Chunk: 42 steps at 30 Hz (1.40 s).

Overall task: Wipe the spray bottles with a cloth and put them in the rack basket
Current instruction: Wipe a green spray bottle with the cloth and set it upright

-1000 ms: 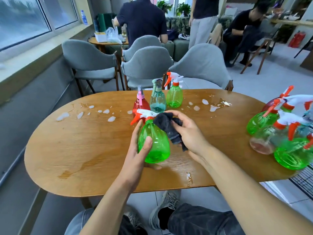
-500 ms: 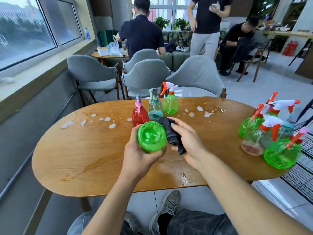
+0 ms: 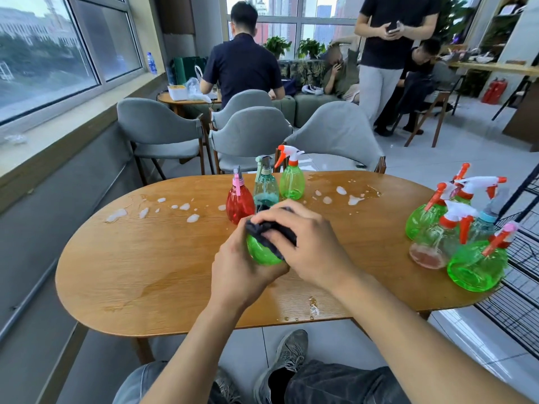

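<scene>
My left hand (image 3: pixel 239 272) grips a green spray bottle (image 3: pixel 261 253) above the middle of the wooden table (image 3: pixel 145 272). Its base points towards me and its nozzle is hidden. My right hand (image 3: pixel 309 246) presses a dark cloth (image 3: pixel 269 230) over the top of the bottle. Behind my hands stand a red bottle (image 3: pixel 239 201), a teal bottle (image 3: pixel 265 185) and a small green bottle (image 3: pixel 291 177). At the table's right end several more spray bottles (image 3: pixel 460 231) are clustered. The black wire rack basket (image 3: pixel 522 287) shows at the right edge.
White foam blobs and wet patches (image 3: pixel 163 209) lie on the table's far side. Grey chairs (image 3: pixel 250 135) stand behind the table. Several people sit or stand further back. My legs and shoes (image 3: pixel 287 354) are under the near edge.
My right hand has moved with the cloth from the bottle's side onto its upturned end. The bottle went from upright to tipped with its base towards me. The camera has tilted upward.
</scene>
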Available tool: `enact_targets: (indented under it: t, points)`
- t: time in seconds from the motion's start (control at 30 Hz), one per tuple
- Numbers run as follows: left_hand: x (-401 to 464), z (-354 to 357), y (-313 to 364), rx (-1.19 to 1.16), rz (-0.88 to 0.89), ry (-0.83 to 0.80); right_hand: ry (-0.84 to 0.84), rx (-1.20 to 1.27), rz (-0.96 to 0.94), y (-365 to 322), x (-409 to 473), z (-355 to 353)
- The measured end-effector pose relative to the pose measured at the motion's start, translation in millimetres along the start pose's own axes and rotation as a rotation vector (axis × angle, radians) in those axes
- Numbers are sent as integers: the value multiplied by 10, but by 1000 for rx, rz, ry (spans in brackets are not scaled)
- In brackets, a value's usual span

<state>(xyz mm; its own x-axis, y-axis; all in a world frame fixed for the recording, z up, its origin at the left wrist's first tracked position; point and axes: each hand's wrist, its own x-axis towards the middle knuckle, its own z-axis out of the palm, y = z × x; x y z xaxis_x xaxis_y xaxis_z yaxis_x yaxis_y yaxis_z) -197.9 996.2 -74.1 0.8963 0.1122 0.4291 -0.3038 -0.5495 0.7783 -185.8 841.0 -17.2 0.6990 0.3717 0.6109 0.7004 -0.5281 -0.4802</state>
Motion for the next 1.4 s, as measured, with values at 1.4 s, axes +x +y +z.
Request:
enact_targets:
  t: [1.4]
  points:
    - [107, 227, -63, -231, -28, -51, 259, 335, 413, 398, -66, -210]
